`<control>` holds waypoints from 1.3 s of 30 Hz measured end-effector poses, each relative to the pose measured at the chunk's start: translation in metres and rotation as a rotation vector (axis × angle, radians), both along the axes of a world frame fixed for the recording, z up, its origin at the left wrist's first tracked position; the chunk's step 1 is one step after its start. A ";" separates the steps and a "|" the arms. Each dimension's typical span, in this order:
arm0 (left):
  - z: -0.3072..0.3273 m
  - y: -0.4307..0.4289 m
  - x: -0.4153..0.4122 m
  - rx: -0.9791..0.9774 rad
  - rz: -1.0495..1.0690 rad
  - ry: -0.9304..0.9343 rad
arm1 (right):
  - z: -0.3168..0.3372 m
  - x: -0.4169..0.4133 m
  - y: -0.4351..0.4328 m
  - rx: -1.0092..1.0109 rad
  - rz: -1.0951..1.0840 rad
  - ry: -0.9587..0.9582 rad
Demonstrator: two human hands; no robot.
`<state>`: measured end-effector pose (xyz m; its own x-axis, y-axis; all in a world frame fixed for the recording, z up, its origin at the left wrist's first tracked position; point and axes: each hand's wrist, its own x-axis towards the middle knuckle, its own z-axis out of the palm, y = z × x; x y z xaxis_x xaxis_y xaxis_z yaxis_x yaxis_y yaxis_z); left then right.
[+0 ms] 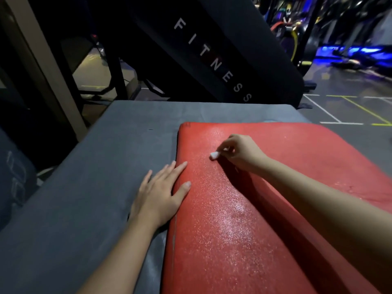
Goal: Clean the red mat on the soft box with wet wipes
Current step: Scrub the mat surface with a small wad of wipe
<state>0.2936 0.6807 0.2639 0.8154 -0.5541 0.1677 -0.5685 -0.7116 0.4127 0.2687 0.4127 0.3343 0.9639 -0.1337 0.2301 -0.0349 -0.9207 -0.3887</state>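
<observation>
A red mat (233, 230) lies on the grey soft box (101, 177), covering its right part. The mat's surface glistens with wet streaks down its middle. My right hand (239, 152) is over the far part of the mat, its fingers curled round a small bunched white wet wipe (214, 155) that touches the mat. My left hand (162, 190) lies flat with straight fingers across the mat's left edge, thumb and fingertips on the red, palm on the grey box.
A tall black pad lettered FITNESS (212, 60) leans just behind the box. A beige pillar (42, 66) stands at the left. Gym machines with blue lights (350, 49) sit at the far right on a floor with painted lines (350, 111).
</observation>
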 end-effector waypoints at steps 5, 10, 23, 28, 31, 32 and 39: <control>-0.001 0.002 0.002 -0.001 0.000 -0.016 | -0.005 0.053 -0.004 0.018 -0.151 -0.047; -0.001 0.001 0.001 -0.005 0.003 -0.031 | -0.009 0.039 -0.001 0.063 -0.165 -0.057; 0.000 0.001 0.000 -0.037 -0.001 -0.030 | -0.004 0.103 -0.029 0.128 -0.315 -0.098; -0.003 0.001 0.003 -0.047 -0.002 -0.032 | -0.004 0.092 -0.031 0.169 -0.259 0.000; -0.004 0.002 0.002 -0.062 0.004 -0.032 | -0.003 0.089 -0.037 0.169 -0.207 0.019; -0.004 0.002 0.002 -0.062 0.003 -0.034 | -0.003 0.094 -0.039 0.161 -0.216 0.012; -0.003 0.001 0.004 -0.039 0.006 -0.034 | -0.009 0.137 -0.043 0.043 -0.299 -0.055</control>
<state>0.2972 0.6819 0.2608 0.8122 -0.5415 0.2171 -0.5784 -0.6989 0.4208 0.4059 0.3701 0.3251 0.8664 -0.4205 0.2692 -0.2797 -0.8554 -0.4360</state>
